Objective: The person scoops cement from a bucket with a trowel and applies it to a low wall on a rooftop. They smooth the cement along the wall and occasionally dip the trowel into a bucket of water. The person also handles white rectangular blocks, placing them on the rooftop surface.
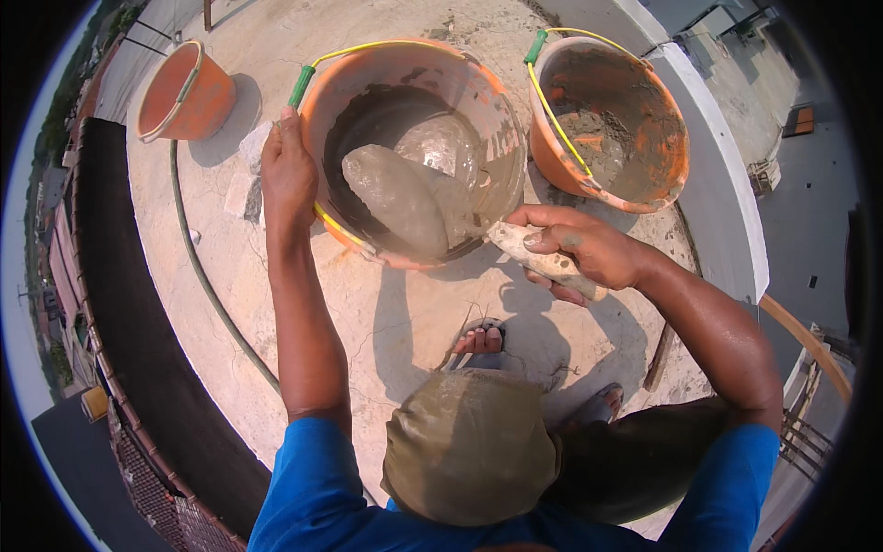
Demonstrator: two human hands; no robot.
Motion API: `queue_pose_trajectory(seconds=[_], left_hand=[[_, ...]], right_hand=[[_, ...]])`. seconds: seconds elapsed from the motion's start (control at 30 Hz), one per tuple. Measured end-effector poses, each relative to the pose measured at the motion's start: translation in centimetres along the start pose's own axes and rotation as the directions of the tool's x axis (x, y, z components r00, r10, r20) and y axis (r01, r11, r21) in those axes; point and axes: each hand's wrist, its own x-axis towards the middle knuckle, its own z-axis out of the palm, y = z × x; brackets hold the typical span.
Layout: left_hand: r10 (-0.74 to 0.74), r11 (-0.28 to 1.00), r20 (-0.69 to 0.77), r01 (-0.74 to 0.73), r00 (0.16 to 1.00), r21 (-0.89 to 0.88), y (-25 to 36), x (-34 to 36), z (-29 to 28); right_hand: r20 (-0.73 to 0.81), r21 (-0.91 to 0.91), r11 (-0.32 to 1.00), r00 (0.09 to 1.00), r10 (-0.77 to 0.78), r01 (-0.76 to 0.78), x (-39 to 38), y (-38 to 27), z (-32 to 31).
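Observation:
A large orange bucket [501, 97] with a yellow wire handle holds wet grey mortar [440, 143] and tilts toward me. My left hand [288, 170] is closed on its left rim, just below the green handle grip [301, 86]. In my right hand [584, 247] is a trowel, its pale handle [556, 267] caked with mortar. The trowel's blade [391, 189] is inside the bucket, coated in wet mortar. Most of my left fingers are hidden behind the rim.
A second orange bucket [676, 152], smeared with mortar inside, stands at the right beside a low white wall [722, 175]. At the far left is a smaller orange bucket [213, 97]. Pale rubble [241, 195] and a dark hose [210, 290] lie on the concrete floor [166, 239].

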Motion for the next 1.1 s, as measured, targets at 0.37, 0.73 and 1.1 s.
queue_pose_trajectory(seconds=[0.37,0.73,1.1], left_hand=[[-0.238,0.97,0.136,0.229,0.962,0.076,-3.6,4.9,-3.1],[0.101,0.687,-0.121,0.019,0.988,0.726,-4.6,9.0,-9.6],[0.337,0.488,0.295,-0.434,0.894,0.758,5.9,0.2,-1.4]], right_hand=[[-0.13,-0.038,0.999,0.991,-0.027,0.022,-21.8,13.2,-6.2],[-0.757,0.368,0.914,0.625,0.188,0.172,-45.0,41.2,-9.1],[-0.961,-0.272,0.814,0.194,-0.199,-0.512,-50.0,48.2,-23.9]])
